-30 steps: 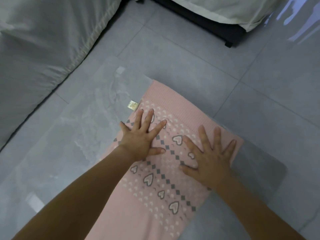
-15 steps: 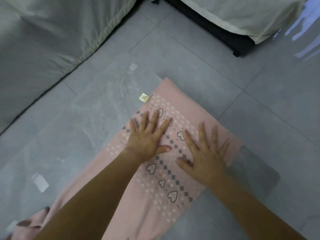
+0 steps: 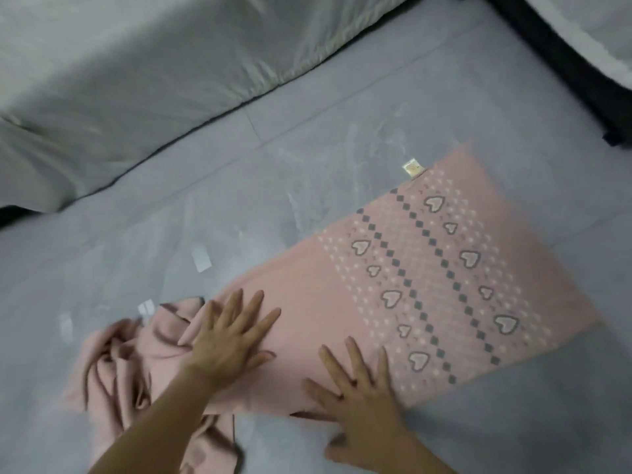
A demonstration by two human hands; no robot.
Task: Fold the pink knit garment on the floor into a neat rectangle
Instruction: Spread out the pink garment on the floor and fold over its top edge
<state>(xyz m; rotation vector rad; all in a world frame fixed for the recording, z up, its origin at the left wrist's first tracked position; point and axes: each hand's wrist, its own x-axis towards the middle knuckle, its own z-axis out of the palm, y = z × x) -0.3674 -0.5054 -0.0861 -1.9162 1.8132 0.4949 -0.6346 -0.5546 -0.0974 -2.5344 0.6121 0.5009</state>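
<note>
Nearest, the right hand (image 3: pixel 362 401) lies flat with fingers spread wide at the near edge of the pink knit garment (image 3: pixel 342 319), gripping nothing. Just beyond, the left hand (image 3: pixel 229 340) presses palm-down on the plain pink part, fingers also splayed. Left of it the knit is bunched in folds on the grey tiled floor (image 3: pixel 239 200). Farther right, the heart-patterned band lies smooth, a small tag (image 3: pixel 413 167) at its far edge. Beyond, pale bedding (image 3: pixel 136 80) drapes to the floor.
</note>
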